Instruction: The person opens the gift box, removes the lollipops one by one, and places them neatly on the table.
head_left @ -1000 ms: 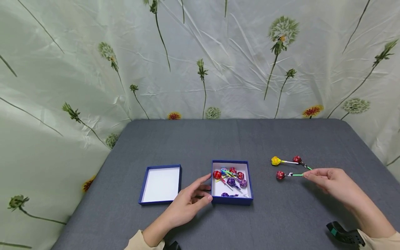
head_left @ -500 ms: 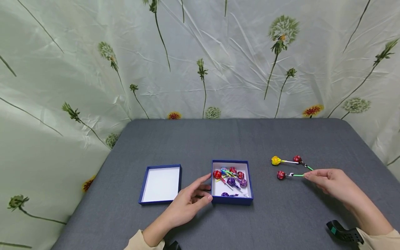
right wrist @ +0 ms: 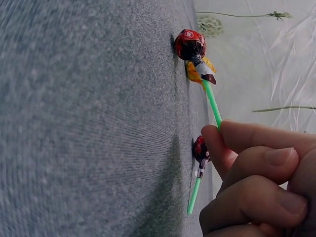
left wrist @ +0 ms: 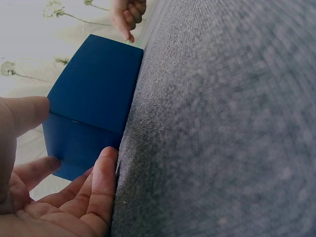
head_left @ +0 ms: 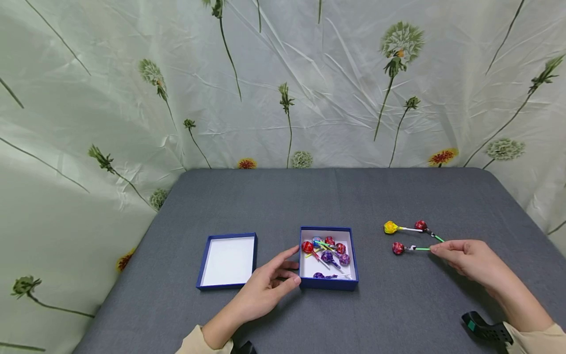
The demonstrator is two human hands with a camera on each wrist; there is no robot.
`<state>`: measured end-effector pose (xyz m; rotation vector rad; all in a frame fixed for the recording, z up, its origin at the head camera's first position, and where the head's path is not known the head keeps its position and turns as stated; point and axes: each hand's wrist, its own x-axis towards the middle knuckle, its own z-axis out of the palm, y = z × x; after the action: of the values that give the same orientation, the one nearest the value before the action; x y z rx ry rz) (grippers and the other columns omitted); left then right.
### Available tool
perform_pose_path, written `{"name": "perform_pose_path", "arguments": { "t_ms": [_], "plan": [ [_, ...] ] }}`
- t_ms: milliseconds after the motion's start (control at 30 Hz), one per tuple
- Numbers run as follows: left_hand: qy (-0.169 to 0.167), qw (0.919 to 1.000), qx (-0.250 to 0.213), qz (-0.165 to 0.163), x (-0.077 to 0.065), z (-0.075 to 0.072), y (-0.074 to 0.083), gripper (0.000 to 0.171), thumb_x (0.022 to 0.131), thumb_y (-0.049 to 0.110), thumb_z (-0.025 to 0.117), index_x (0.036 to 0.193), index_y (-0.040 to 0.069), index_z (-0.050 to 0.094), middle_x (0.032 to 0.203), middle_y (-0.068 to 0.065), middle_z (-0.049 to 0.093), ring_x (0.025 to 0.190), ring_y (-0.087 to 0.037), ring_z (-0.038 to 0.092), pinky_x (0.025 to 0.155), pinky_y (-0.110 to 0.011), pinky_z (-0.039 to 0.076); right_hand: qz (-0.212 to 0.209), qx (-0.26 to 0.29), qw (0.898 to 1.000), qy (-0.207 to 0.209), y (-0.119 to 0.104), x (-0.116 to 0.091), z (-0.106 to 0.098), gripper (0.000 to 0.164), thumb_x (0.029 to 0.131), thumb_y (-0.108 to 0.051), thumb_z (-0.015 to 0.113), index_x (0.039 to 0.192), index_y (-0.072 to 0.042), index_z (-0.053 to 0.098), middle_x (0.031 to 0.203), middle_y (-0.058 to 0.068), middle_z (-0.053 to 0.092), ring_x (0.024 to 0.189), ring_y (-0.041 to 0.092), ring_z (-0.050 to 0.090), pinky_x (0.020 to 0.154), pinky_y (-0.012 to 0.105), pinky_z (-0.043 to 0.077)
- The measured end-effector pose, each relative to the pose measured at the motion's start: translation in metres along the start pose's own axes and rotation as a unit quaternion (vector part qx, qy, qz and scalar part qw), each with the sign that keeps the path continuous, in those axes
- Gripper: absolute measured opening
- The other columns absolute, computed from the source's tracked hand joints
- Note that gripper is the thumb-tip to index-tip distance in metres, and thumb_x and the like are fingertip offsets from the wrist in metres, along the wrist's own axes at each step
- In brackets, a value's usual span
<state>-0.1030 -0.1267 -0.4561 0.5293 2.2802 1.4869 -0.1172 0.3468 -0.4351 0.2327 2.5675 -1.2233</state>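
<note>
My right hand [head_left: 475, 260] pinches the green stick of a red-wrapped lollipop [head_left: 398, 248] between thumb and forefinger, its head pointing left. In the right wrist view this lollipop [right wrist: 190, 45] tilts close over the cloth, with the other fingers curled below the stick. Just behind it lie a yellow lollipop [head_left: 391, 227] on a white stick and a second red lollipop [head_left: 421, 225] on a green stick. My left hand [head_left: 265, 290] rests its fingertips and thumb against the left side of a blue box [head_left: 328, 284] holding several lollipops; the left wrist view shows them on the box's walls [left wrist: 98, 74].
Left of the box lies a shallow blue lid [head_left: 227, 261], its white inside facing up. Everything stands on a table with grey cloth [head_left: 283, 201]. A pale curtain [head_left: 336, 98] printed with flowers hangs behind and along the left side.
My right hand and the lollipop it pinches have shifted very slightly to the right. The left hand, box and lid have stayed where they were.
</note>
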Motion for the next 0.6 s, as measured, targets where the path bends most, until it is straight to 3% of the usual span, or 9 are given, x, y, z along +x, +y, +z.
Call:
{"name": "perform_pose_path", "arguments": {
  "t_ms": [233,600],
  "plan": [
    [0.001,1.0000,0.003,0.002,-0.0002,0.0000,-0.0006,0.061,0.109,0.033,0.065,0.166,0.027,0.041,0.145,-0.013,0.066,0.119,-0.019,0.069,0.090,-0.022,0.055,0.002,-0.002,1.000,0.002,0.0022,0.0007,0.0005,0.045,0.110,-0.030,0.061,0.123,0.011,0.072,0.065,-0.011,0.043,0.055,0.005,0.036,0.051,0.033,0.034],
    [0.000,1.0000,0.000,0.004,0.0003,0.0000,-0.0011,0.062,0.109,0.032,0.065,0.166,0.026,0.041,0.145,-0.013,0.066,0.119,-0.019,0.069,0.090,-0.022,0.055,0.002,0.003,1.000,0.012,0.0046,-0.0013,-0.0012,0.037,0.109,-0.033,0.064,0.111,0.002,0.075,0.064,-0.012,0.045,0.054,0.005,0.038,0.049,0.031,0.036]
  ]
}}
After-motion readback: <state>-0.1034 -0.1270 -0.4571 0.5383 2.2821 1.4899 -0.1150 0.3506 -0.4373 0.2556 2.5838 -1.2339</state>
